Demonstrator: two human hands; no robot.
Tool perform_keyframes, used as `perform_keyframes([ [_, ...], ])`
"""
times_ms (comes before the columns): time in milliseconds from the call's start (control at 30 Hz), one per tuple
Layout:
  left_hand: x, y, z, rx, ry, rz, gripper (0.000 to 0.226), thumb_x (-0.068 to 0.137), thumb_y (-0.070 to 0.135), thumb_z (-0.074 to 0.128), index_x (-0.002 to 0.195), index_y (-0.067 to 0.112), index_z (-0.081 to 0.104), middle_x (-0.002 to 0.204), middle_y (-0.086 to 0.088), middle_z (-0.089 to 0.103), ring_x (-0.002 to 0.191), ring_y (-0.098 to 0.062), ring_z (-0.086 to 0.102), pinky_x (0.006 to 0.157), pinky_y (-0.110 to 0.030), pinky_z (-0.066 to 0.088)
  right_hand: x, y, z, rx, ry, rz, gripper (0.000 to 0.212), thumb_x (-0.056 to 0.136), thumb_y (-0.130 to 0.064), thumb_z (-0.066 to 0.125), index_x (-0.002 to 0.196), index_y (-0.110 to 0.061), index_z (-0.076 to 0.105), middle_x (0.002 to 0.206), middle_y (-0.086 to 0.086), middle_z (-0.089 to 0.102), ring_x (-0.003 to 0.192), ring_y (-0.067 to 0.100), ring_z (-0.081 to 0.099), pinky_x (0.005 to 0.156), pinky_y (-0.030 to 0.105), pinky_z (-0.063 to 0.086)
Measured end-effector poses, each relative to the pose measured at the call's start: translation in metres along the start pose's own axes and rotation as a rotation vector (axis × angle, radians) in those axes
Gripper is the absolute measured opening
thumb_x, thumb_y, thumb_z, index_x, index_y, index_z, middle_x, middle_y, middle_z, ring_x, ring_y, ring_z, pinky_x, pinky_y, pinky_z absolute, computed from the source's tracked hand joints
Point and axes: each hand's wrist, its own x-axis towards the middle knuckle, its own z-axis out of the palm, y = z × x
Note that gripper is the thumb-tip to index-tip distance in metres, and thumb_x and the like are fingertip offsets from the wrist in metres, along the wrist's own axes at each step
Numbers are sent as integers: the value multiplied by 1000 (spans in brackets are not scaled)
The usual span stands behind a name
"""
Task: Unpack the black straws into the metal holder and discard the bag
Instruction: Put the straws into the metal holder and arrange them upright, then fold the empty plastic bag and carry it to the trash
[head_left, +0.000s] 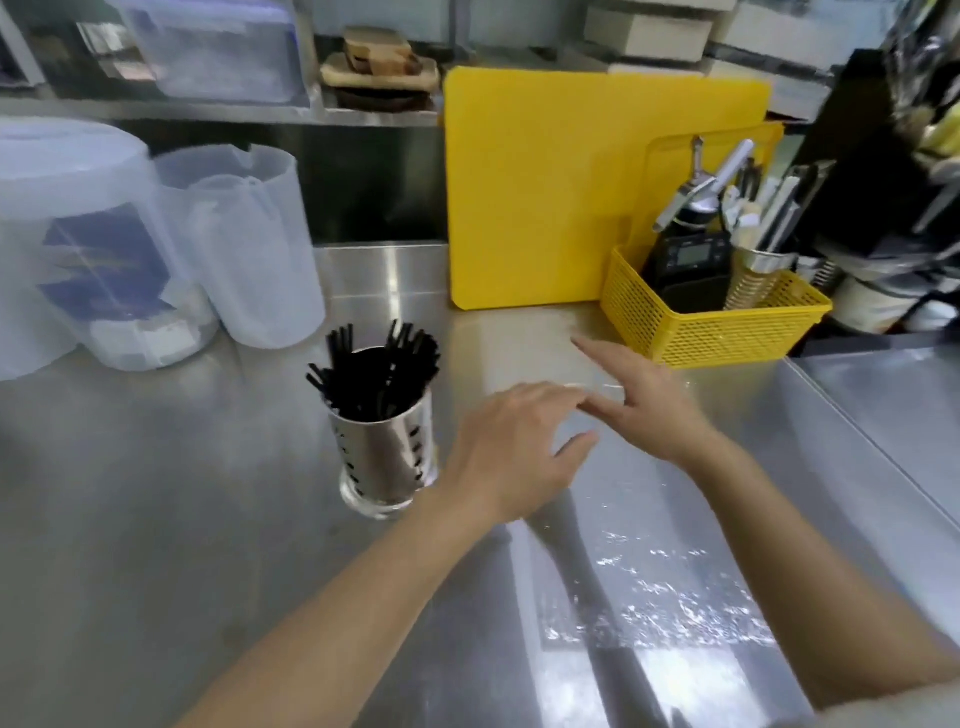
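Note:
The perforated metal holder (382, 457) stands on the steel counter with many black straws (376, 366) upright in it. To its right a clear, empty plastic bag (675, 587) lies flat on the counter and glints in the light. My left hand (511, 447) rests palm down just right of the holder, on the bag's far end, with its fingers spread. My right hand (641, 397) lies flat beside it, fingers pointing left and touching the left fingertips. Neither hand grips the bag.
A yellow cutting board (530, 197) leans against the back. A yellow mesh basket (711, 332) holding tools sits at the right. Translucent plastic containers (249, 244) stand at the left. A seam and lower steel surface (883, 405) run along the right.

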Motion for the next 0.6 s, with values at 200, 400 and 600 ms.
perform_keyframes([
  [200, -4, -29, 94, 116, -322, -219, 67, 87, 59, 39, 145, 32, 19, 158, 6, 9, 144, -16, 10, 115, -32, 9, -54, 79, 22, -191, -150, 264, 74, 85, -59, 45, 145, -36, 8, 158, 3, 5, 145, 21, 5, 112, 41, 9],
  [400, -16, -44, 146, 256, -422, -323, 71, 87, 65, 25, 147, 27, 13, 159, -2, 1, 145, -19, 1, 116, -33, 0, -93, 131, 42, -259, -199, 399, 71, 89, -58, 35, 146, -33, 2, 158, 7, -5, 146, 22, -2, 114, 42, 7],
  [600, -22, -48, 171, 264, -305, -386, 88, 70, 70, 7, 143, 26, 27, 157, -4, 16, 144, -22, 14, 116, -36, 7, -110, 166, 52, -301, -237, 429, 61, 90, -56, 38, 142, -27, 26, 154, 6, 21, 141, 23, 19, 109, 41, 18],
])
